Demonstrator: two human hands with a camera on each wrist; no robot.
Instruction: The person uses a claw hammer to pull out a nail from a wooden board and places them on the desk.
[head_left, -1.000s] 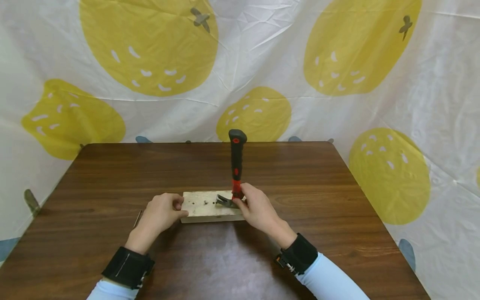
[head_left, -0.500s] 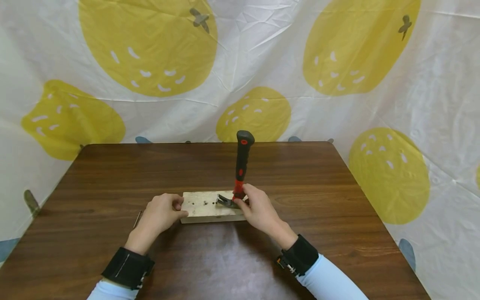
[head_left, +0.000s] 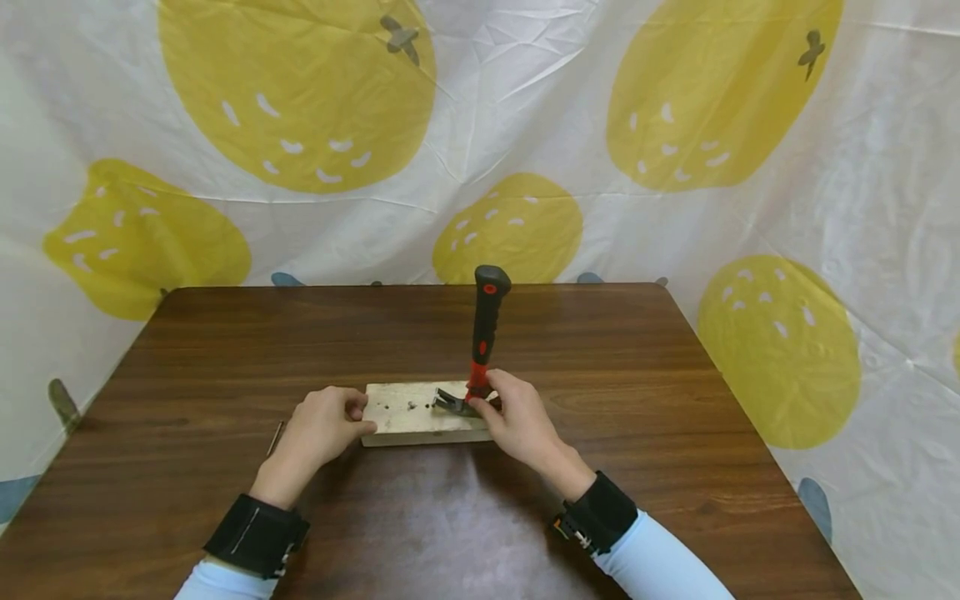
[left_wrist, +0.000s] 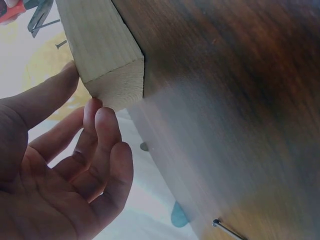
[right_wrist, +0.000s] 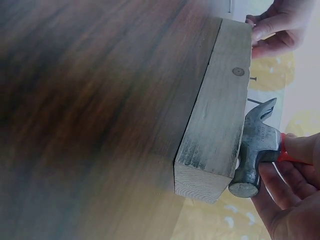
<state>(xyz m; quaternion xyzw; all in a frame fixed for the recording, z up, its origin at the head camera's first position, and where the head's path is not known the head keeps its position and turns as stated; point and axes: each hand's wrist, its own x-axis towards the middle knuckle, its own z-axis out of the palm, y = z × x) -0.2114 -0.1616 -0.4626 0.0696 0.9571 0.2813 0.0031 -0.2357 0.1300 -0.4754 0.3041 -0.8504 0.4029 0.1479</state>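
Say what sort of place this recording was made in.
Probably a makeshift indoor filming corner rather than a real workshop: a yellow-patterned sheet hangs behind a brown table, and the person wears black wrist straps.

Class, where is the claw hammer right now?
In the head view, the claw hammer stands handle-up near the centre, its head over the right part of the wooden block, in the right hand.

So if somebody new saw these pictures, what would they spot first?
Probably the big yellow fruit-like shapes on the white sheet behind the table. Then the black-and-red hammer, standing handle-up over the wooden block, held near its head by the right hand. The left hand holds the block's left end.
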